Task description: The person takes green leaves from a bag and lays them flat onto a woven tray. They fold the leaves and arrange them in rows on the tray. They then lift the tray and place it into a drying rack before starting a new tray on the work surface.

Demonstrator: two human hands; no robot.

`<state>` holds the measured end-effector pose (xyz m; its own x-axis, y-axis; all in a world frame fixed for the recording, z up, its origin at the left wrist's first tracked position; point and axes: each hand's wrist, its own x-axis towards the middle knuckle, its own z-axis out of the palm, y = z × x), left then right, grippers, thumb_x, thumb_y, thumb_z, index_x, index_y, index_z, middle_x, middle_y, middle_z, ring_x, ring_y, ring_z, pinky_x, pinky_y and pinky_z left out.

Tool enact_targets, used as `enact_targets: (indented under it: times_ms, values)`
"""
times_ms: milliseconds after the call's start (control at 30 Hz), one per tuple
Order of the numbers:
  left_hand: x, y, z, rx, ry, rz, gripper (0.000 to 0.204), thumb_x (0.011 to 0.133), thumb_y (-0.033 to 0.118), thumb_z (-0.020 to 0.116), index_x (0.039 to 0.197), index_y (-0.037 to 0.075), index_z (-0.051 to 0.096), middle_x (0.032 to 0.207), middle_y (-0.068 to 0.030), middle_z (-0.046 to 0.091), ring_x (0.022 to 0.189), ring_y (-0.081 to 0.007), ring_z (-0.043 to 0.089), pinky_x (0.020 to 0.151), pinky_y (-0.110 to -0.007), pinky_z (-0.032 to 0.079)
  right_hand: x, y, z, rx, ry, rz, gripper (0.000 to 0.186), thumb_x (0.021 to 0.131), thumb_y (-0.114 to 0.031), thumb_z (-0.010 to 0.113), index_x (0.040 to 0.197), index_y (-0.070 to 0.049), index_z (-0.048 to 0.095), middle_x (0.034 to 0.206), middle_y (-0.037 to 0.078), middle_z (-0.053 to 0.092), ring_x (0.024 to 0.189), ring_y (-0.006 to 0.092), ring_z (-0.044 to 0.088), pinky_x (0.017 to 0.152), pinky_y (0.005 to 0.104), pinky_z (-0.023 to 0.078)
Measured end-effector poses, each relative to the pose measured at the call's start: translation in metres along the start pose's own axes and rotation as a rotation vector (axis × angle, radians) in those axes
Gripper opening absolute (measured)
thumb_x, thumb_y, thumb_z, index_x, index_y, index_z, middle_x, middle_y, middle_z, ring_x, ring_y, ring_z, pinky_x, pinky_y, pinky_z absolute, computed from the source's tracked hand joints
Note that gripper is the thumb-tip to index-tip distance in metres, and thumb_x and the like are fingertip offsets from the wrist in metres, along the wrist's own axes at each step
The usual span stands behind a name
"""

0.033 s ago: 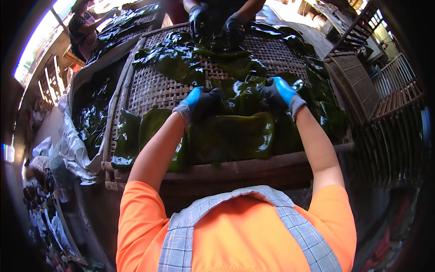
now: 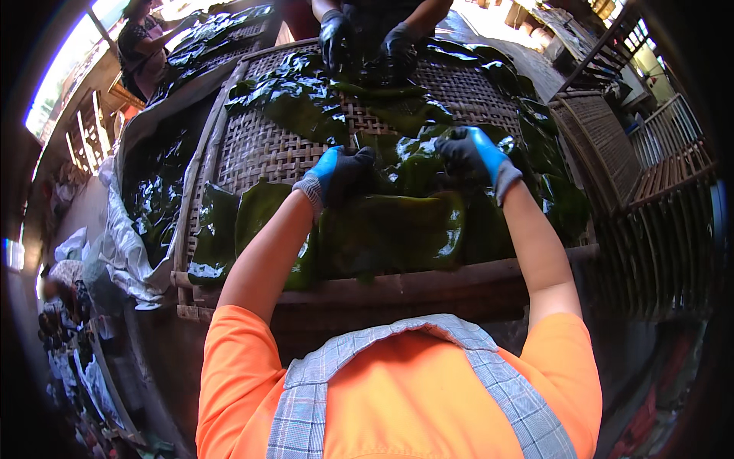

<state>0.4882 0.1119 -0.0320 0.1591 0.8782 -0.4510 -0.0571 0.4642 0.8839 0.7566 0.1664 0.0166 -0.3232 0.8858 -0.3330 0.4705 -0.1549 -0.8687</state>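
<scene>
Two hands in blue-and-black work gloves reached up from the lower centre of the frame, on bare forearms below orange sleeves. The left hand [image 2: 340, 174] lay palm down, its fingers curled onto the top edge of a broad, wet, dark green kelp sheet [image 2: 390, 229] spread flat at the near end of a woven bamboo drying tray [image 2: 252, 145]. The right hand [image 2: 474, 157], right of centre, pinched a fold of the same glossy kelp, fingers closed on it. The two hands were apart, with a crumpled ridge of kelp between them.

The kelp sheet sat in the middle of the frame, just above the tray's near wooden rail [image 2: 428, 279]. Two narrower kelp strips [image 2: 237, 229] lay side by side to its left, draped over the rail. More kelp lay heaped across the far half of the tray.

At the top centre, two black-gloved hands of a second person [image 2: 367, 42] pressed on kelp at the far edge of the tray. A third person [image 2: 145, 46] stood at the upper left beside another kelp-covered tray [image 2: 222, 34]. White plastic sheeting [image 2: 126, 245] hung at the left, and one wooden slatted rack [image 2: 634, 176] stood at the right.
</scene>
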Motion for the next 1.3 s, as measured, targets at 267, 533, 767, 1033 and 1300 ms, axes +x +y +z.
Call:
enact_targets:
  times_ms: [267,533,767,1033,1300]
  values:
    - [-0.015,0.002,0.001,-0.026,-0.044,0.052,0.034,0.094,0.036,0.057,0.082,0.005,0.061,0.065,0.0013,0.055,0.053,-0.0089,0.049,0.049,-0.026,0.043,0.041,0.065,0.012,0.368,0.178,-0.725,0.021,0.084,-0.014,0.068,0.099,-0.001,0.064,0.088,0.007,0.067,0.089,0.0147,0.062,0.086,0.0282,0.049]
    - [-0.016,0.003,-0.016,0.821,0.14,0.188,0.05,0.086,0.05,0.059,0.097,0.002,0.068,0.085,-0.0134,0.069,0.07,-0.0248,0.065,0.071,-0.038,0.052,0.023,0.034,-0.003,-0.365,0.162,-0.171,0.033,0.076,-0.028,0.077,0.085,-0.001,0.058,0.072,0.007,0.058,0.069,0.0142,0.051,0.067,0.0323,0.045]
    - [-0.061,0.012,-0.071,0.765,0.528,0.229,0.052,0.087,0.057,0.054,0.09,0.007,0.069,0.08,-0.0136,0.069,0.081,-0.03,0.067,0.074,-0.04,0.05,0.006,-0.065,0.033,-0.743,0.362,-0.27,0.051,0.085,-0.037,0.067,0.119,-0.001,0.059,0.095,0.018,0.069,0.085,0.0256,0.068,0.076,0.0368,0.053]
    - [-0.093,-0.016,-0.08,0.483,0.483,0.32,0.042,0.09,0.034,0.064,0.11,-0.002,0.063,0.095,-0.0108,0.07,0.087,-0.0138,0.064,0.078,-0.03,0.05,0.14,-0.086,0.176,-0.842,0.336,-0.134,0.075,0.07,-0.055,0.074,0.117,0.001,0.055,0.117,0.024,0.06,0.114,0.0356,0.057,0.094,0.0415,0.047]
    - [-0.088,-0.035,-0.101,0.373,0.469,0.485,0.033,0.095,0.026,0.058,0.115,0.001,0.062,0.101,-0.0044,0.068,0.088,-0.0091,0.058,0.079,-0.026,0.048,0.199,-0.088,0.173,-0.721,-0.007,-0.241,0.056,0.075,-0.041,0.073,0.117,-0.005,0.063,0.12,0.02,0.061,0.108,0.0346,0.06,0.093,0.0401,0.047]
